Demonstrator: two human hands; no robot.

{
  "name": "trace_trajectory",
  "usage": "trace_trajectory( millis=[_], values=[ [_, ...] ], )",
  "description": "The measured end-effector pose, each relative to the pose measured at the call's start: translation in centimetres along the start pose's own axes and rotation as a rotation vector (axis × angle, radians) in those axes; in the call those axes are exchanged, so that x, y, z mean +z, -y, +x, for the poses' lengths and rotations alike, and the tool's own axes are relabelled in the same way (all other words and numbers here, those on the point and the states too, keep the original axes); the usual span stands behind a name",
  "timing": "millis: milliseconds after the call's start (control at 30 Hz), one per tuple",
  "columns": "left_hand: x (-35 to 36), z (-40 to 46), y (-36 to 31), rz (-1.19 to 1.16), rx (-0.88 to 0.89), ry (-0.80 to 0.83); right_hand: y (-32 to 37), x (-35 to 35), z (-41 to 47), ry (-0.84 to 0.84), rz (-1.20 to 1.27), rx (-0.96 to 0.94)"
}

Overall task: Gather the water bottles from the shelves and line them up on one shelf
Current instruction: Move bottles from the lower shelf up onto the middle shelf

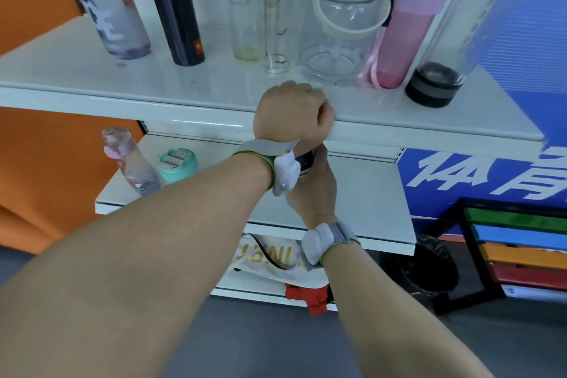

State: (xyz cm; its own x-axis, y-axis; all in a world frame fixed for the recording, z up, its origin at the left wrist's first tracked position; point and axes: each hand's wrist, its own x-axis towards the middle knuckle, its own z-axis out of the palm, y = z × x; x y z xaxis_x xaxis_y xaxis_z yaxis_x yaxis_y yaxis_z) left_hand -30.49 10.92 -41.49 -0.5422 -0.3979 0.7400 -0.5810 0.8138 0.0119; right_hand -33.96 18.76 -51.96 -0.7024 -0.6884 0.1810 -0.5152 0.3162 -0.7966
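Several water bottles stand in a row on the upper white shelf (pixel 92 92): a frosted lilac one (pixel 113 18), a black one (pixel 178 12), clear ones (pixel 276 24), a wide clear jug (pixel 343 34), a pink one (pixel 405 40) and a tall clear one with a dark base (pixel 454 49). My left hand (pixel 291 110) is a fist at that shelf's front edge, with nothing visible in it. Just below, my right hand (pixel 316 187) grips a dark bottle (pixel 306 159), mostly hidden behind my left wrist. On the lower shelf (pixel 368 209), a pinkish clear bottle (pixel 129 163) and a mint-lidded bottle (pixel 175 164) stand at the left.
An orange panel flanks the shelves on the left, a blue banner on the right. A white bag (pixel 270 258) and a red item (pixel 310 298) lie on the bottom shelf. A black bin (pixel 429 270) and a black rack with coloured boards (pixel 518 252) stand at the right on the floor.
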Motion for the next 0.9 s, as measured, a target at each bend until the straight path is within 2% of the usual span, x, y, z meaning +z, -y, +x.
trace_trajectory(
  millis=[233, 333, 433, 567, 667, 733, 900],
  values=[
    [-0.6, 0.2, 0.0, -0.010, -0.050, 0.130, 1.1, -5.6, -4.3, -0.237, -0.009, -0.282],
    [-1.3, 0.7, -0.4, -0.043, -0.096, 0.194, 2.8, -9.9, -4.4, -0.420, 0.065, -0.356],
    [-1.6, 1.0, -1.2, -0.066, -0.026, 0.243, 5.4, -13.8, -3.0, -0.556, 0.196, -0.371],
    [-1.7, 2.1, -5.2, -0.050, 0.163, 0.308, 8.7, -20.0, 0.4, -0.792, 0.232, -0.402],
    [-1.3, 4.1, -8.8, -0.076, 0.223, 0.452, 9.5, -23.9, 3.1, -0.941, 0.234, -0.438],
    [-0.7, 5.1, -10.5, -0.071, 0.212, 0.519, 9.2, -26.0, 4.8, -0.998, 0.223, -0.449],
    [0.7, 5.0, -11.0, -0.043, 0.235, 0.445, 6.8, -28.6, 8.5, -0.983, 0.194, -0.361]
  ],
)
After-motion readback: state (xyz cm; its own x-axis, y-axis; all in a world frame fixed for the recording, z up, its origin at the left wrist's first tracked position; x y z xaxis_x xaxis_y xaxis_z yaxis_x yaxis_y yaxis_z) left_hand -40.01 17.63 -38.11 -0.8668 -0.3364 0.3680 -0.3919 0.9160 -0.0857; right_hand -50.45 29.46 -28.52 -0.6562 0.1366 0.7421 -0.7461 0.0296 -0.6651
